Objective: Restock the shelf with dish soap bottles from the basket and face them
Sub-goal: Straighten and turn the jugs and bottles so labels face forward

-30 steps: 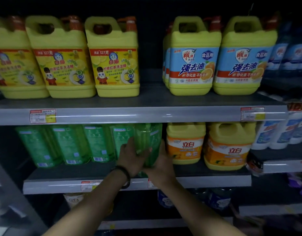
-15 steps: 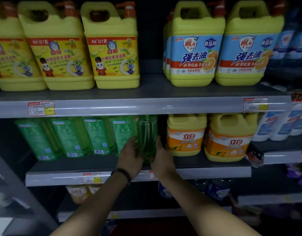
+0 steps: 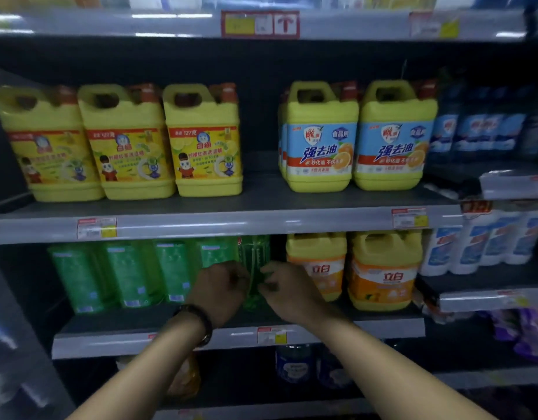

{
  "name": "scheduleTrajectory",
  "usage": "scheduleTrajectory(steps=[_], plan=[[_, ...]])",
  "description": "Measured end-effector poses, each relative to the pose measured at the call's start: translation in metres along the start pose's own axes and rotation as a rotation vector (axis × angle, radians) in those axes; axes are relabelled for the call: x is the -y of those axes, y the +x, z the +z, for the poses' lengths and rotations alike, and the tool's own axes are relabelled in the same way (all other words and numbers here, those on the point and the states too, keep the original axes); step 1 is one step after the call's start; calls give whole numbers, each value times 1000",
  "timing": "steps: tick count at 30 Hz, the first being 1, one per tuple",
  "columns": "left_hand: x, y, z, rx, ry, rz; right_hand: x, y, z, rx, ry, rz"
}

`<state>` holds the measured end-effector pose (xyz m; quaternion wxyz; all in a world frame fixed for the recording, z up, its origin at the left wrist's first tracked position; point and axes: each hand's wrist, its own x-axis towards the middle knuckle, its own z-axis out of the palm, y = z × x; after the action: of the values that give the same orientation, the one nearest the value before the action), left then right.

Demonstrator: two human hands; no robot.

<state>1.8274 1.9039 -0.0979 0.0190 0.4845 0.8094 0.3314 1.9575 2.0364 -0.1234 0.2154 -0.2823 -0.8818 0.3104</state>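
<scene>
Both forearms reach up and forward from the bottom edge, bare, converging toward the middle. The left hand (image 3: 220, 291) is seen from the back, wrist bent slightly, fingers curled inward toward the right, pressed against the left side of a green bottle (image 3: 255, 268). A dark band (image 3: 198, 321) circles the left wrist. The right hand (image 3: 287, 287) mirrors it, back toward the camera, fingers curled toward the left and touching the bottle's right side. The fingertips of the two hands are close together, with the bottle between them.
</scene>
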Motion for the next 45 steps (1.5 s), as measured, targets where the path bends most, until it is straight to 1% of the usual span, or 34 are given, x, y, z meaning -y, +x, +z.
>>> scheduleTrajectory(steps=[2, 4, 6, 9, 12, 14, 16, 19, 21, 23, 26, 29, 31, 33, 36, 37, 39, 42, 45], plan=[[-25, -1, -22, -48, -20, 50, 22, -14, -41, -113, 52, -96], [-50, 5, -41, -156, -54, 109, 42, -25, -81, -242, 104, -175], [-79, 18, -55, -238, -123, 185, 52, -24, -116, -413, 70, -276], [-116, 49, -66, -312, -256, 287, 54, -7, -159, -699, -42, -385], [-135, 104, -61, -425, -255, 364, 37, 29, -184, -892, -102, -355], [-144, 139, -51, -460, -270, 339, 21, 52, -188, -986, -176, -280], [-152, 159, -39, -483, -330, 285, 7, 64, -184, -1032, -232, -190], [-151, 173, -21, -502, -349, 227, -4, 68, -174, -1027, -233, -174], [-142, 179, -11, -481, -311, 199, -7, 70, -172, -1008, -252, -183], [-137, 185, -5, -442, -335, 219, -6, 71, -173, -981, -259, -160], [-138, 187, -4, -327, -429, 246, -8, 72, -173, -925, -274, -149], [-142, 182, -7, -189, -518, 247, -10, 73, -174, -856, -212, -127], [-142, 181, -9, -113, -616, 250, -12, 74, -174, -832, -179, -129], [-145, 180, -11, -70, -744, 243, -14, 75, -174, -825, -163, -147], [-150, 177, -13, -83, -938, 235, -14, 73, -176, -793, -165, -148], [-150, 176, -14, -103, -951, 251, -13, 72, -177, -763, -166, -135], [-150, 172, -16, -126, -924, 317, -9, 69, -179, -710, -165, -121], [-151, 164, -18, -140, -842, 409, -5, 64, -184, -647, -117, -151], [-151, 160, -22, -122, -804, 415, 7, 63, -188, -612, -39, -185]])
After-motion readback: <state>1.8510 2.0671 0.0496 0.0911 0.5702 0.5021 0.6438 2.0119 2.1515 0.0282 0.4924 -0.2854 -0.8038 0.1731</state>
